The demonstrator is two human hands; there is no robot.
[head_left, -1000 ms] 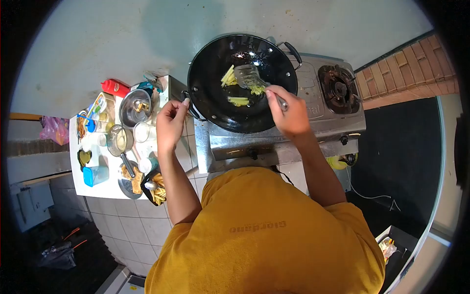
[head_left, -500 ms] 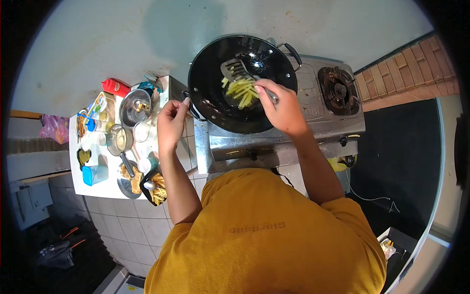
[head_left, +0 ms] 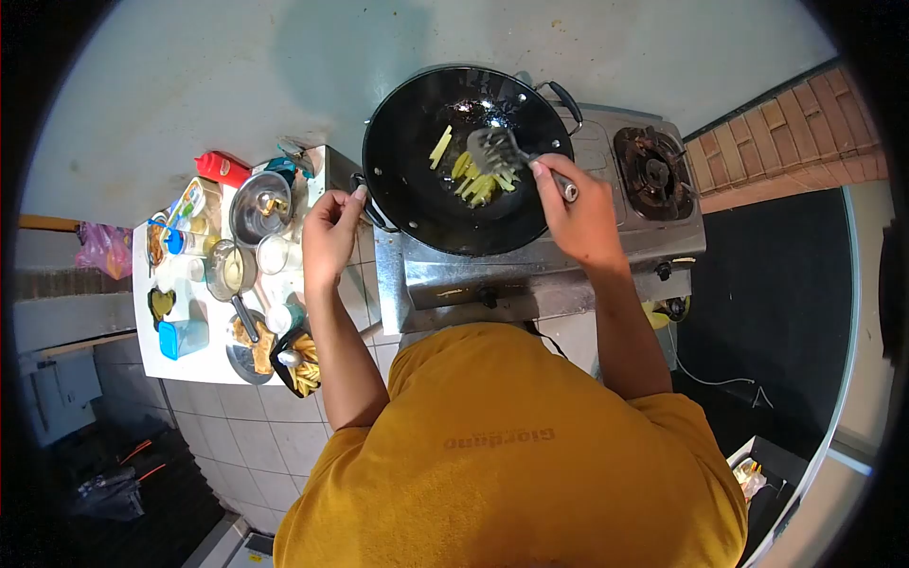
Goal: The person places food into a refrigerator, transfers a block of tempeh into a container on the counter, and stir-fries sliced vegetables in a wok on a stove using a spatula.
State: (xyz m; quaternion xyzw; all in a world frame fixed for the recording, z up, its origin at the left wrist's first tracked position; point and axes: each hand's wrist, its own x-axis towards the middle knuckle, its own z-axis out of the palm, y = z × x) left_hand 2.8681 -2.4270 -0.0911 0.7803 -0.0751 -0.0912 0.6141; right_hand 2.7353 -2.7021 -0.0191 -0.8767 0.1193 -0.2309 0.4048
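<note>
A black two-handled wok (head_left: 417, 189) sits on the left side of the gas stove (head_left: 606, 246). Inside it lie pale green-yellow vegetable strips (head_left: 481, 186), mostly bunched right of the middle, with a few strips apart on the left. My right hand (head_left: 579, 210) is closed round the handle of a slotted spatula (head_left: 494, 149); its head is over the strips, slightly blurred. At the wok's left side my left hand (head_left: 331, 232) is closed, thumb and fingers pinching the wok's left handle (head_left: 373, 210), part of which they hide.
To the left, a white table (head_left: 213, 369) carries a steel bowl (head_left: 262, 210), a small saucepan (head_left: 230, 272), a red bottle (head_left: 223, 168), a blue-lidded container (head_left: 183, 338) and a dish of fries (head_left: 303, 374). A bare burner (head_left: 655, 173) is at the stove's right.
My right hand and the spatula have moved to the right. The strips have shifted, leaving a few separate on the left. My left hand stays at the wok handle.
</note>
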